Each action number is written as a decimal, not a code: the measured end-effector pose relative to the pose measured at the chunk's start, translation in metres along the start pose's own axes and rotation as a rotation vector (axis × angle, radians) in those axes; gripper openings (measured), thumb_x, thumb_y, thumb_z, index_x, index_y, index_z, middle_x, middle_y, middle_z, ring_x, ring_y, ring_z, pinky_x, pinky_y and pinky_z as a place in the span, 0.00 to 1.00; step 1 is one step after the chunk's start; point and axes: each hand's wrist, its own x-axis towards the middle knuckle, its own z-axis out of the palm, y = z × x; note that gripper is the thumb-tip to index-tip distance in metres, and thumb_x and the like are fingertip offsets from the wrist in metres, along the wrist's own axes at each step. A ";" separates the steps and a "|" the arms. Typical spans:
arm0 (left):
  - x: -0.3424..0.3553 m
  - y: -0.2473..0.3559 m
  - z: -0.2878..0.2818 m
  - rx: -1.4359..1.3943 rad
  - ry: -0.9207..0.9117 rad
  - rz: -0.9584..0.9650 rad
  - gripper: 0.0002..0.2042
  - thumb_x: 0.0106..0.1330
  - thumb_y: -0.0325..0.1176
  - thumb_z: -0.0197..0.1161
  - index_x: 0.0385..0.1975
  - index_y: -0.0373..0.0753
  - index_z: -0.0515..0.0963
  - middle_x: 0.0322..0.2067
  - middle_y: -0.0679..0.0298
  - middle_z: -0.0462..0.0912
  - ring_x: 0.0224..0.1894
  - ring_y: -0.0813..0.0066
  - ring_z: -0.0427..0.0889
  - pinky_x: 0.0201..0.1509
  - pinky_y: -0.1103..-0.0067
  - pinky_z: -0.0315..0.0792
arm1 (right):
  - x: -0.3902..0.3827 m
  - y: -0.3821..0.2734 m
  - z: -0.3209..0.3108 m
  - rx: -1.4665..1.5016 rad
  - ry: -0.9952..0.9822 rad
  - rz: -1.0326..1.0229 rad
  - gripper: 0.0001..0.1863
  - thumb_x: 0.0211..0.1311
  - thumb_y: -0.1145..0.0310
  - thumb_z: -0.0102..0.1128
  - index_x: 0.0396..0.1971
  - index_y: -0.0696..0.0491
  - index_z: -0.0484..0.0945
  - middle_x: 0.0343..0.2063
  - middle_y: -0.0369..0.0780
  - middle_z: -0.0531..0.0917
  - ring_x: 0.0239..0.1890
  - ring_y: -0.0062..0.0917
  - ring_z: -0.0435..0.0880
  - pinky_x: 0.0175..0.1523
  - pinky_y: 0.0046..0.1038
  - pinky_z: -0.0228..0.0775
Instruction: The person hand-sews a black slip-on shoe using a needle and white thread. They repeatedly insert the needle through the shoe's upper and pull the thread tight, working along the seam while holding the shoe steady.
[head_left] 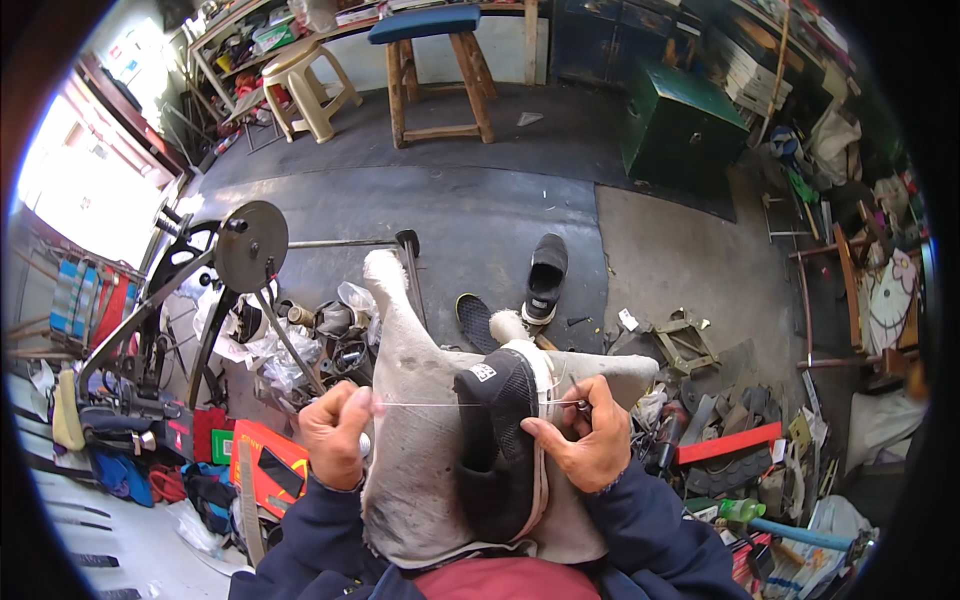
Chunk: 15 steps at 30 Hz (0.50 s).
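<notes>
A black slip-on shoe (500, 440) with a pale sole lies on its side across my lap, on a worn grey leather apron (410, 470). White thread (425, 404) stretches taut over the shoe, level with the sole edge. My left hand (337, 437) is closed in a fist around the thread, left of the shoe. On the other side, my right hand (590, 435) pinches the thread close to the sole, its thumb near the shoe. A small dark thing also shows between the right fingers; its kind is unclear.
A matching black shoe (545, 278) stands on the floor ahead, beside a dark insole (476, 322). At left is a hand-wheel machine (251, 246). A blue-topped stool (430, 25), a cream plastic stool (305, 90) and a green box (680, 125) stand farther off. Scraps and tools clutter both sides.
</notes>
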 end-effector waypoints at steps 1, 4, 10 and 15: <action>-0.002 0.001 0.001 -0.169 -0.010 0.037 0.10 0.72 0.25 0.60 0.29 0.28 0.83 0.32 0.59 0.87 0.35 0.71 0.84 0.47 0.73 0.77 | 0.000 0.000 0.000 0.009 0.000 -0.007 0.27 0.50 0.56 0.87 0.36 0.53 0.75 0.19 0.34 0.76 0.19 0.20 0.73 0.26 0.26 0.69; -0.015 0.014 0.015 -0.665 -0.103 -0.065 0.13 0.72 0.31 0.59 0.39 0.26 0.84 0.36 0.50 0.88 0.40 0.57 0.89 0.51 0.63 0.81 | 0.001 -0.001 -0.003 0.032 -0.034 0.040 0.26 0.52 0.58 0.86 0.37 0.54 0.75 0.20 0.35 0.78 0.20 0.19 0.74 0.28 0.26 0.70; -0.023 0.032 0.078 0.383 -0.456 0.491 0.13 0.60 0.20 0.74 0.44 0.38 0.88 0.31 0.59 0.86 0.28 0.66 0.86 0.31 0.74 0.78 | -0.011 -0.010 -0.018 0.258 -0.111 -0.066 0.15 0.61 0.69 0.77 0.42 0.56 0.79 0.25 0.38 0.80 0.23 0.19 0.78 0.30 0.25 0.70; -0.016 0.016 0.097 0.476 -0.437 0.600 0.13 0.59 0.22 0.75 0.43 0.41 0.88 0.30 0.61 0.83 0.26 0.64 0.85 0.30 0.73 0.78 | -0.021 -0.017 -0.028 0.239 -0.247 -0.307 0.16 0.67 0.81 0.62 0.54 0.57 0.82 0.36 0.48 0.83 0.31 0.34 0.85 0.39 0.29 0.76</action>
